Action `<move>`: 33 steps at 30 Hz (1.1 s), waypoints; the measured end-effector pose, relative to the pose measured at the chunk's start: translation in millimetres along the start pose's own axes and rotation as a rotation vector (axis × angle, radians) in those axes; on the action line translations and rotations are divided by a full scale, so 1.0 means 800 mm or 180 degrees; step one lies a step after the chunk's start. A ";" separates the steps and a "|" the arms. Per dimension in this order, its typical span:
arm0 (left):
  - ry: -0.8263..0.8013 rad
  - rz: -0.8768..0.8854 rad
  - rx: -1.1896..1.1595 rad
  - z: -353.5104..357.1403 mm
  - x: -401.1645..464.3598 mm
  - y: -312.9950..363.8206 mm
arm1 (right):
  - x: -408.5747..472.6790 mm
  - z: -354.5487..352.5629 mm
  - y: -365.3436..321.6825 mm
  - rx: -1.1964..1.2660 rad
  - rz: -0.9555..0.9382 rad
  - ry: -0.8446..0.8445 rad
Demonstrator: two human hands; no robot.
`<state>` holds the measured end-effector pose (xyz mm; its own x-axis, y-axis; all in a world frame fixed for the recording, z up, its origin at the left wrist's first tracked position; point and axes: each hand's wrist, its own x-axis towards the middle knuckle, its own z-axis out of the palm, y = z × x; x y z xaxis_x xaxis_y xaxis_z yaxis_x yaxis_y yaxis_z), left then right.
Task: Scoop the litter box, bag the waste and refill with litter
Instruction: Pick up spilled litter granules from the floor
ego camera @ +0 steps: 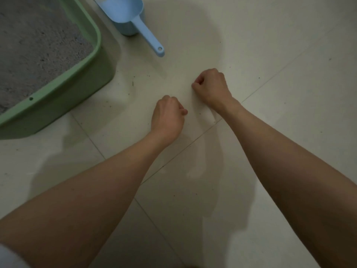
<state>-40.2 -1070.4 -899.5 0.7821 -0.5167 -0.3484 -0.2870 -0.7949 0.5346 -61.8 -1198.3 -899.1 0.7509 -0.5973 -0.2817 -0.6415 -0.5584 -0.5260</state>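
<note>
The green litter box [81, 78] sits at the upper left, filled with grey litter [34, 47]. A light blue scoop [127, 14] stands in its blue holder just right of the box, with the handle pointing toward me. Both of my forearms reach out over the tiled floor. My left hand [168, 115] and my right hand [210, 86] are curled with thumbs pressed to fingers. They pinch the edges of a thin, pale, nearly see-through bag [185, 97] that lies flat on the floor between them. The bag's outline is faint.
Pale glossy floor tiles [280, 55] with dark grout lines fill the view. Small dark crumbs of litter are scattered on the floor near the box's corner and around my hands. My shadow falls across the middle of the floor.
</note>
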 end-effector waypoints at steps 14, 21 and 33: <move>-0.0138 -0.1080 -0.2543 -0.056 0.010 -0.037 | -0.027 -0.028 0.012 0.4567 0.1364 -0.0473; 0.0669 -0.1775 -0.2010 -0.079 0.010 -0.075 | -0.030 -0.015 0.010 0.1176 0.0672 0.0113; 0.1021 -0.1907 -0.1710 -0.086 0.005 -0.118 | -0.036 0.007 0.004 0.0504 0.0477 0.0410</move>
<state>28.4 -975.5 -898.4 0.8595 0.1201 -0.4968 0.4602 -0.6047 0.6500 -84.7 -1179.5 -897.3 0.6165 -0.7408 -0.2669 -0.7041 -0.3669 -0.6079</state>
